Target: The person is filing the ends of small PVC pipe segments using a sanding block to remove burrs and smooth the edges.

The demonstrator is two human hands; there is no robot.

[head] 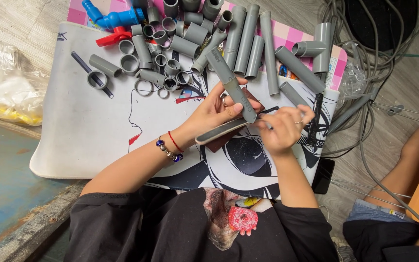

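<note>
A grey pipe piece (232,86) stands tilted over the middle of the printed mat (88,126), clamped in the left hand (214,112). The right hand (280,128) is closed on a flat grey file (219,131) laid against it. Loose grey pipes and fittings (170,48) crowd the mat's far edge.

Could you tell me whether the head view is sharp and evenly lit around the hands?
Head view: soft, even light, faint shadows, no strong glare; left hand gripping the grey pipe is sharp; right hand looks slightly blurred; edges bow a little.
</note>
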